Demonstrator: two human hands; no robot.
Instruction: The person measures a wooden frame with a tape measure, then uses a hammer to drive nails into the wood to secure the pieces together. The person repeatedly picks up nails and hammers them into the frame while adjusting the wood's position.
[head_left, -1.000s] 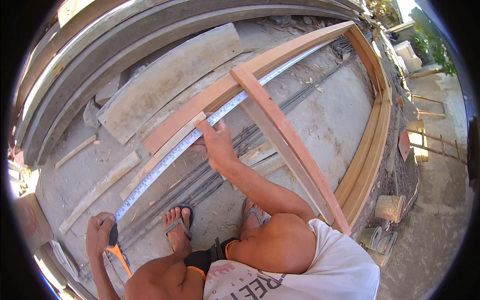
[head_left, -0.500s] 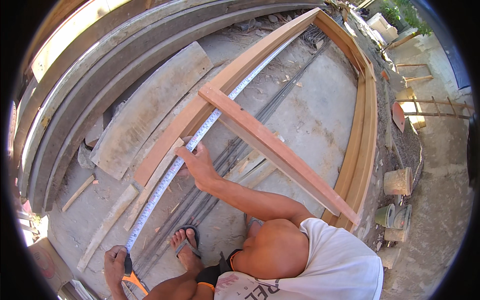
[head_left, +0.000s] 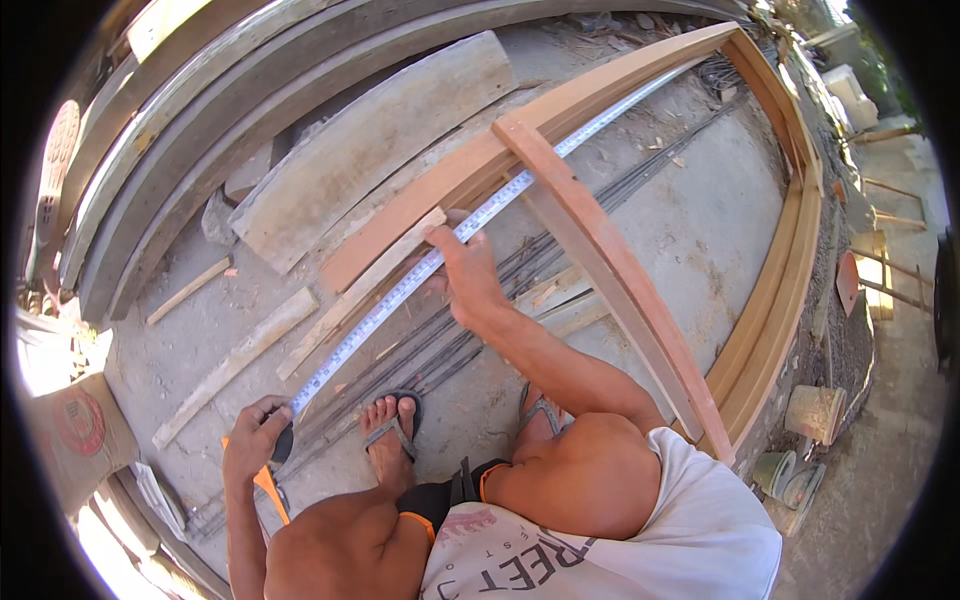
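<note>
My left hand (head_left: 258, 435) is closed around the dark case of a tape measure (head_left: 283, 446), near the lower left. From it the white tape blade (head_left: 372, 318) runs up and to the right, under a reddish crosspiece (head_left: 620, 260) and along the inner side of a long wooden frame (head_left: 590, 100). About midway, my right hand (head_left: 470, 272) grips the blade with thumb and fingers, beside the end of a thin wood strip (head_left: 375, 285). Some of its fingertips are hidden behind the blade. The frame lies on the floor.
Thick grey planks (head_left: 200, 150) are stacked at upper left, with a broad board (head_left: 380, 150) beside them. Thin metal rods (head_left: 430, 355) lie on the concrete under the frame, near my sandalled feet (head_left: 390, 430). Buckets (head_left: 815, 412) stand at right; a cardboard box (head_left: 85, 430) at left.
My view has shifted, so the frame and planks appear farther right and my hands higher. Both hands keep their hold on the tape measure, with little visible movement against the wood.
</note>
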